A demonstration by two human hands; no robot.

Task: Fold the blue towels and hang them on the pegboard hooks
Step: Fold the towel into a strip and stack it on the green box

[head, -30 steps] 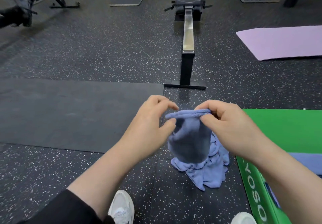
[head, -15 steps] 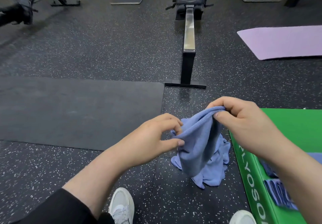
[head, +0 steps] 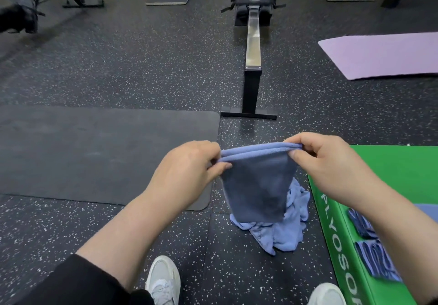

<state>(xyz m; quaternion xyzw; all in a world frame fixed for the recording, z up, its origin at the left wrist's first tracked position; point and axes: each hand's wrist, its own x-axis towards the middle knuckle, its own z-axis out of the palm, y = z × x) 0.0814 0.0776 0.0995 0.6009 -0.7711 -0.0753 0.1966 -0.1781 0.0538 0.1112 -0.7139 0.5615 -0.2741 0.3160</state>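
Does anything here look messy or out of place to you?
Yes: a crumpled heap of light blue cloth towels lies on the speckled black rubber floor beside the green foam plyo box, unfolded. The left hand and right hand pinch one blue towel above it.

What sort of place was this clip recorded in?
Most likely a gym: a rowing machine stands on speckled rubber flooring, with a purple exercise mat and a green plyo box nearby.

My left hand (head: 187,169) and right hand (head: 327,164) reach forward at one height, apart, each pinching between thumb and curled fingers.
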